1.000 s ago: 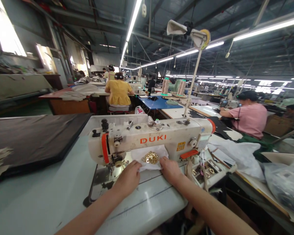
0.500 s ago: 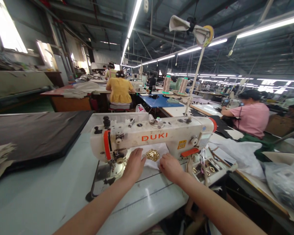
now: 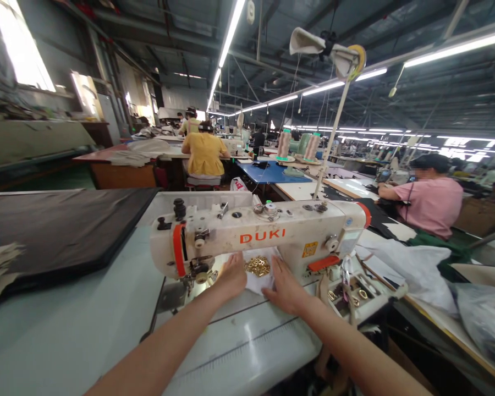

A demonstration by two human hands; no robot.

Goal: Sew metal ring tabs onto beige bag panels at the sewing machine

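Observation:
A heap of small gold-coloured metal pieces (image 3: 257, 266) lies on a white sheet (image 3: 253, 284), cloth or paper, on the sewing machine bed under the arm. My left hand (image 3: 232, 276) is closed at the sheet's left edge, its fingers together; the grip itself is partly hidden. Against the right side rests my right hand (image 3: 287, 289), fingers stretched upward and thumb apart at the near edge. Both sides of the sheet are drawn in around the pieces. The white sewing machine (image 3: 264, 234) stands just behind my hands, its needle area left of them.
At the machine's right, a tray (image 3: 381, 308) holds gold rings and straps. Dark padded material (image 3: 66, 225) covers the left table. A clear plastic bag (image 3: 484, 322) lies far right. Ahead sits a person in yellow (image 3: 205, 151); another in pink (image 3: 431, 201) works at right.
My hands have come closer together, drawing the sheet's sides inward around the gold pieces. The right hand's fingers have opened out from a curled pinch. The view has shifted slightly.

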